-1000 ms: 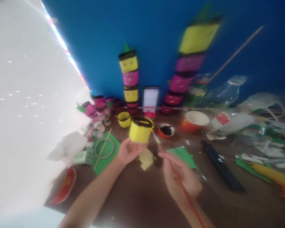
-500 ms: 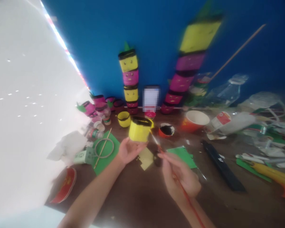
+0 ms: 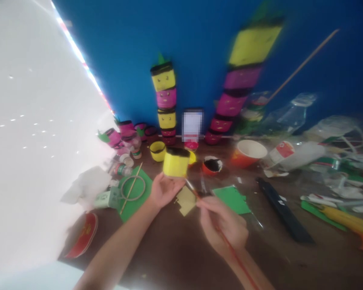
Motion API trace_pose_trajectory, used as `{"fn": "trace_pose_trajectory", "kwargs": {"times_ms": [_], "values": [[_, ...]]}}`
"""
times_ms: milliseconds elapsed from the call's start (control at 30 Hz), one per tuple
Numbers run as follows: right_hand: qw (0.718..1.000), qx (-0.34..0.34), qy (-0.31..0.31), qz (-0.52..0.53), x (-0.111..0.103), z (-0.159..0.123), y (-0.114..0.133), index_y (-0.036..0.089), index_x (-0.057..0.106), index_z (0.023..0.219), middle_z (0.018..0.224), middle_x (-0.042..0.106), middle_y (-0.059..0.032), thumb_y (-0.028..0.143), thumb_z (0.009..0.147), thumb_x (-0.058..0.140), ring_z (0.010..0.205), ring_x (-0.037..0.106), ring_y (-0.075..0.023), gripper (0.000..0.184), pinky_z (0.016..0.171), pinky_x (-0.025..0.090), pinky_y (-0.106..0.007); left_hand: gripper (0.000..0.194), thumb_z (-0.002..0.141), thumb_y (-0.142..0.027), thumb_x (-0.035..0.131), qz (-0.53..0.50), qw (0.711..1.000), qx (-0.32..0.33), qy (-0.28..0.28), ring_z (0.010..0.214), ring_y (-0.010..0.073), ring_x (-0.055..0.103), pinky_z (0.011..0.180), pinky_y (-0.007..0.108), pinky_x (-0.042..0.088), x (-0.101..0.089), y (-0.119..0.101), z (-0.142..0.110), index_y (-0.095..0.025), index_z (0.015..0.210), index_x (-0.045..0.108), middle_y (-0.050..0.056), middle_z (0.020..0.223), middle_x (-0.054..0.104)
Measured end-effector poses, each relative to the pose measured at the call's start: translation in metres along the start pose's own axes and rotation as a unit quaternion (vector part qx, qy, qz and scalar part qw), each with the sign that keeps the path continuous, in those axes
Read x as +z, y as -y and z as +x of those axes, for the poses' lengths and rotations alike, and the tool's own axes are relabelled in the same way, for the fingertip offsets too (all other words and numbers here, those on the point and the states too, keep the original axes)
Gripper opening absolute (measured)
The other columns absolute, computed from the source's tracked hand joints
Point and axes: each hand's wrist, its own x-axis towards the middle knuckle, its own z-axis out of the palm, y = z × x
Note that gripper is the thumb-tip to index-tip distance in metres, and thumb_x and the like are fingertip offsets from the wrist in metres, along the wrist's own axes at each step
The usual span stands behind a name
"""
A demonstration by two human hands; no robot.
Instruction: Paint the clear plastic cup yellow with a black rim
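A yellow painted cup (image 3: 175,164) with a dark rim is held up by my left hand (image 3: 166,191), its fingers beneath the base and palm turned up. My right hand (image 3: 222,221) grips a red-handled paintbrush (image 3: 218,227) like a pen. The bristle end lies close to the lower right edge of the yellow cup; whether it touches is too blurred to tell. Below the cup on the table is a piece of pale yellow paper (image 3: 186,203). Just behind the cup sits a small yellow pot (image 3: 192,157), partly hidden by it.
A pot of black paint (image 3: 212,165), a red paper cup (image 3: 248,153) and green paper (image 3: 232,199) stand or lie to the right. Beyond are a black bar (image 3: 282,209), a yellow glue gun (image 3: 347,221) and plastic bottles. Stacked painted cups (image 3: 166,98) lean against the blue wall.
My right hand has moved slightly left and down, taking the brush tip from the cup's upper right side to its lower right edge. The cup has tilted, showing less of its opening.
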Motion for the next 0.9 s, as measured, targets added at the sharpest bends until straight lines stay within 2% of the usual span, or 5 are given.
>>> {"fn": "trace_pose_trajectory", "kwargs": {"times_ms": [167, 367, 533, 700, 900], "values": [[0.999, -0.020, -0.025, -0.014, -0.0006, 0.0014, 0.0004, 0.019, 0.061, 0.088, 0.076, 0.068, -0.0025, 0.005, 0.074, 0.056, 0.070, 0.066, -0.0147, 0.021, 0.066, 0.056, -0.026, 0.060, 0.077, -0.034, 0.049, 0.005, 1.000, -0.003, 0.005, 0.106, 0.0257, 0.059, 0.096, 0.037, 0.042, 0.0013, -0.0003, -0.0005, -0.003, 0.128, 0.040, 0.019, 0.105, 0.065], [1.000, -0.025, 0.011, 0.013, -0.0022, 0.0011, -0.0002, 0.017, 0.060, 0.083, 0.073, 0.065, -0.0025, 0.003, 0.071, 0.057, 0.065, 0.064, -0.0129, 0.019, 0.059, 0.054, -0.023, 0.054, 0.078, -0.030, 0.047, -0.012, 1.000, 0.012, -0.009, 0.103, 0.0242, 0.061, 0.096, 0.038, 0.043, 0.0030, -0.0001, -0.0011, -0.006, 0.126, 0.042, 0.016, 0.102, 0.066], [1.000, 0.008, -0.020, 0.003, -0.0008, -0.0016, 0.0030, 0.018, 0.060, 0.089, 0.078, 0.066, -0.0036, 0.000, 0.073, 0.056, 0.075, 0.064, -0.0150, 0.024, 0.070, 0.054, -0.029, 0.055, 0.077, -0.031, 0.048, -0.002, 1.000, 0.003, 0.007, 0.104, 0.0243, 0.060, 0.096, 0.037, 0.043, 0.0040, -0.0006, -0.0015, -0.004, 0.126, 0.042, 0.017, 0.103, 0.065], [1.000, -0.009, -0.009, 0.027, -0.0014, -0.0006, 0.0023, 0.017, 0.060, 0.084, 0.074, 0.064, -0.0021, -0.001, 0.070, 0.057, 0.068, 0.063, -0.0129, 0.023, 0.064, 0.053, -0.025, 0.055, 0.077, -0.031, 0.048, 0.000, 1.000, 0.007, 0.005, 0.103, 0.0234, 0.060, 0.096, 0.035, 0.042, 0.0026, -0.0007, -0.0017, -0.003, 0.124, 0.044, 0.017, 0.100, 0.066], [0.999, 0.016, -0.028, 0.007, -0.0005, 0.0008, 0.0036, 0.019, 0.060, 0.089, 0.077, 0.067, -0.0026, 0.002, 0.074, 0.056, 0.074, 0.064, -0.0144, 0.023, 0.072, 0.055, -0.029, 0.056, 0.076, -0.033, 0.049, 0.013, 1.000, -0.002, 0.011, 0.103, 0.0239, 0.060, 0.094, 0.035, 0.044, 0.0036, -0.0004, -0.0018, -0.002, 0.123, 0.044, 0.018, 0.102, 0.065]]}}
